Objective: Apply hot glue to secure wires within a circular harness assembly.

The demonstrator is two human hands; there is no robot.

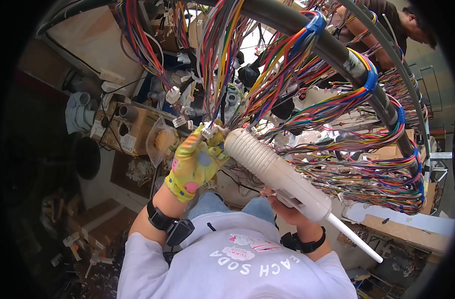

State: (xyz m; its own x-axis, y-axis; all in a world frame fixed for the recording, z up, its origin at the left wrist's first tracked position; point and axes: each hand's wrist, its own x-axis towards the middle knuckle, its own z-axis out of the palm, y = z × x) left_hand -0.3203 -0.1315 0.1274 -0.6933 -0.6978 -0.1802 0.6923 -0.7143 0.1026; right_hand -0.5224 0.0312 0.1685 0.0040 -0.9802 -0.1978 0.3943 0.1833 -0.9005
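Note:
My left hand [195, 167], in a yellow glove with coloured spots, is closed around a white plug connector [208, 130] at the lower end of a hanging bundle of coloured wires [218, 50]. From below, my bare right hand [289, 215] grips a white hot glue gun [275, 172]. A white glue stick [356, 239] juts from the gun's back end. The gun's front end is close beside my gloved fingers and the connector; whether its nozzle touches anything is hidden. Another white connector [172, 94] hangs on wires to the left.
A dark metal rail [357, 67] runs overhead to the right, carrying many wire bundles tied with blue tape [371, 80]. Cardboard boxes [130, 130] and grey tubes [79, 99] stand at the left. Another person [369, 30] leans in at the top right, behind the wires.

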